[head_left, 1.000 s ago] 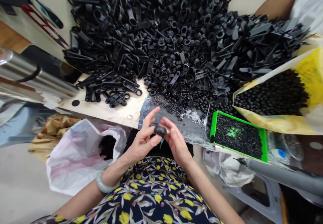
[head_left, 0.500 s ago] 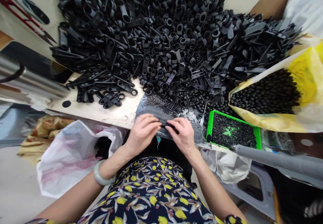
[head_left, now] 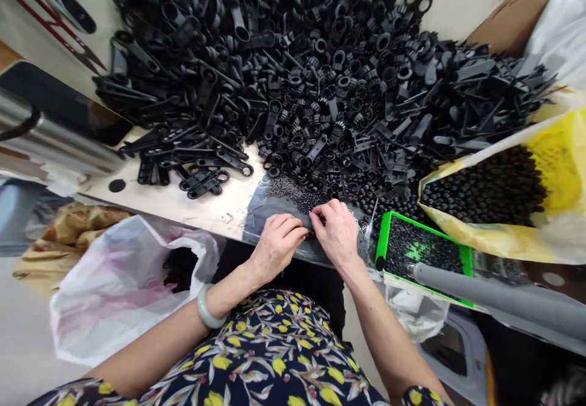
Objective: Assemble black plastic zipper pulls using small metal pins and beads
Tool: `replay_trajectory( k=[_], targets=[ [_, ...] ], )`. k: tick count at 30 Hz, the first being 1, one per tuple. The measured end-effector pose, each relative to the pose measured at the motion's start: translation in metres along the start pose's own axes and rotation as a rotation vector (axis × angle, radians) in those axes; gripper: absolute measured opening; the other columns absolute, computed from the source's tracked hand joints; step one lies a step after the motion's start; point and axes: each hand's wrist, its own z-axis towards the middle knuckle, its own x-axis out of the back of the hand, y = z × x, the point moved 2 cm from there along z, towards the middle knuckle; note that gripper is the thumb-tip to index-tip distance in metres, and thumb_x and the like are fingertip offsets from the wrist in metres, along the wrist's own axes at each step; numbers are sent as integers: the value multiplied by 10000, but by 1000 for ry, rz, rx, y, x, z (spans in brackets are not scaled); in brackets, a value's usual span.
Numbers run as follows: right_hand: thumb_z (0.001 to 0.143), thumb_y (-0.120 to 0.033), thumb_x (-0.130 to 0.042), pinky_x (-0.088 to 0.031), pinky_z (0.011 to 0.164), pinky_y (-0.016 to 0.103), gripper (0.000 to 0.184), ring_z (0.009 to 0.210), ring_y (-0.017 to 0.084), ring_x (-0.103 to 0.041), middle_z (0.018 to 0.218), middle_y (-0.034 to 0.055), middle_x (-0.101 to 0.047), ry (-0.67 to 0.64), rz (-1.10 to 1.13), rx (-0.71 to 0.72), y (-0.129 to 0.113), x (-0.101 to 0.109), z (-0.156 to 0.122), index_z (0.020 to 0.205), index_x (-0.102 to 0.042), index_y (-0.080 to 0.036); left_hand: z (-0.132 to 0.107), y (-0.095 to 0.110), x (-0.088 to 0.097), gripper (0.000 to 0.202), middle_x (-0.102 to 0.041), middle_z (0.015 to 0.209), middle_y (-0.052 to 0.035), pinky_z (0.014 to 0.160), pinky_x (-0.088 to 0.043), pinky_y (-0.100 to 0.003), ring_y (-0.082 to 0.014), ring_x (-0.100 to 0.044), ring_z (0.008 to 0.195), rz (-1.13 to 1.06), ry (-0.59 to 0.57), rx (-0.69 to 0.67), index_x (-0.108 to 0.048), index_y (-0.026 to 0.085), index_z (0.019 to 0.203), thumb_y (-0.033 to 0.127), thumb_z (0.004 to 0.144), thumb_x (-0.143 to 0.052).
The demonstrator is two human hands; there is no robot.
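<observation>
My left hand [head_left: 279, 241] is closed at the edge of a dark blue-grey cloth [head_left: 254, 220], its fingertips pinched on a small black plastic part [head_left: 308, 229], mostly hidden by the fingers. Close beside it, my right hand [head_left: 337, 232] pinches thumb and forefinger together over the same part; what sits between those fingertips is too small to make out. Just beyond the hands lie little grey metal pieces [head_left: 280, 187] and tiny black pieces [head_left: 311, 199]. Shiny silver pins [head_left: 356, 218] show partly behind my right hand.
A large heap of black plastic parts [head_left: 293, 82] covers the table's back. Right stand a green tray [head_left: 383, 235] of tiny black pieces and a yellow-white bag [head_left: 503, 235] of black pieces. Scissors [head_left: 50, 12] and a steel cylinder [head_left: 77, 143] are left; a white bag [head_left: 105, 296] hangs below.
My right hand has moved slightly up and closer to my left, now covering most of the silver pins. The hands' pinch has shifted a little to the right, and the view has tilted slightly.
</observation>
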Motion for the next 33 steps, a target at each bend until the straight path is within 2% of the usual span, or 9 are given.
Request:
replay_trajectory(
  k=[5, 8, 12, 16, 21, 24, 28, 33],
  targets=[
    [1007, -295, -642, -408, 781, 371, 147, 931, 236, -586, 936, 47, -679, -56, -62, 9, -2, 7, 2, 884, -707, -247, 2, 5, 0, 247, -737, 1122, -96, 1026, -453, -454, -269, -609, 1147, 20, 17, -10, -731, 208, 1177, 152, 1016, -552],
    [995, -282, -646, -432, 815, 359, 129, 940, 222, -608, 928, 36, -680, -50, -12, 0, 5, 17, -4, 883, -701, -247, 7, 10, -3, 243, -731, 1120, -107, 1024, -448, -465, -290, -599, 1159, 48, 30, -29, -716, 197, 1210, 179, 1013, -575],
    [998, -302, -629, -461, 823, 318, 131, 884, 182, -635, 953, 19, -686, 25, 93, -116, 29, 35, -12, 916, -716, -250, 15, 16, -10, 190, -728, 1062, -100, 956, -476, -437, -276, -613, 1102, 58, 18, -64, -730, 187, 1132, 166, 1012, -584],
    [990, -350, -641, -452, 743, 295, 141, 758, 145, -633, 922, -16, -699, -31, 156, -198, 58, 49, -8, 950, -755, -277, 17, 16, -14, 156, -724, 1045, -94, 932, -488, -417, -264, -621, 1082, 24, 15, -63, -724, 176, 1109, 165, 1012, -602],
    [1026, -320, -571, -435, 731, 313, 207, 810, 180, -663, 992, 25, -737, 81, -29, -255, 81, 53, 11, 1055, -764, -255, 14, 13, -13, 187, -744, 1068, -89, 946, -484, -415, -262, -632, 1089, 0, 35, -50, -719, 189, 1159, 170, 1013, -605],
    [1022, -335, -592, -411, 708, 315, 193, 825, 185, -665, 1014, 36, -725, 45, -175, -233, 84, 47, 23, 1045, -764, -251, 14, 12, -13, 184, -748, 1079, -88, 963, -480, -412, -259, -632, 1090, -26, 38, -45, -705, 181, 1168, 175, 1011, -609],
    [1021, -335, -602, -389, 723, 317, 176, 870, 199, -661, 1033, 50, -725, -10, -283, -148, 82, 42, 28, 1039, -746, -236, 14, 10, -13, 107, -745, 1054, -79, 962, -475, -414, -253, -629, 1074, -60, 45, -57, -700, 172, 1080, 174, 1008, -620],
    [1024, -293, -607, -406, 797, 338, 149, 902, 211, -683, 993, 61, -764, 72, -269, -26, 82, 44, 15, 1030, -728, -206, 15, 9, -15, 72, -742, 1027, -68, 948, -477, -410, -238, -623, 1049, -77, 63, -59, -697, 165, 1043, 173, 1002, -639]
  ],
)
